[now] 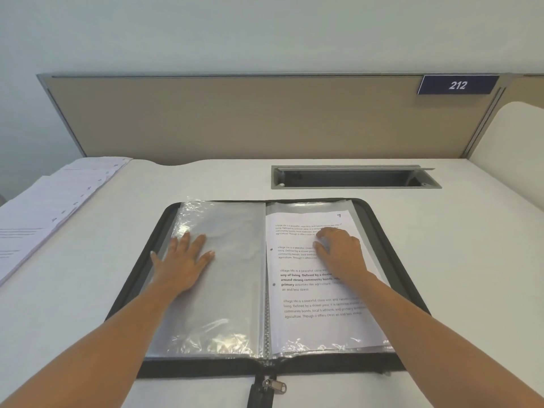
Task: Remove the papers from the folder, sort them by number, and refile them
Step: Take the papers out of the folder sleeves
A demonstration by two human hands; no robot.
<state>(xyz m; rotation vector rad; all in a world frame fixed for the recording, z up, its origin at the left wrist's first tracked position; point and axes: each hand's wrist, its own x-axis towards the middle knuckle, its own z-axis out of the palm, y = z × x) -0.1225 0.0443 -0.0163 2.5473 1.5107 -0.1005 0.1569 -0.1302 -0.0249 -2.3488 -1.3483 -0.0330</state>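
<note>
Lying open on the white surface (441, 245), black zippered folder (206, 368): left grip (182, 260) flat, fingers straight, on its empty clear sleeve (229, 290); right grip (341, 251), fingers curled, on its printed paper (306, 290); pinch undeterminable.

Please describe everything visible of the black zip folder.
The black fabric zip folder lies open, flat on the white desk. A spiral spine holds clear plastic sleeves: the left one looks empty, the right holds a printed sheet marked 7. The left hand presses flat on the left sleeve; the right hand rests, fingers bent, on the sheet. Its metal zip pull lies at the near edge.
</note>
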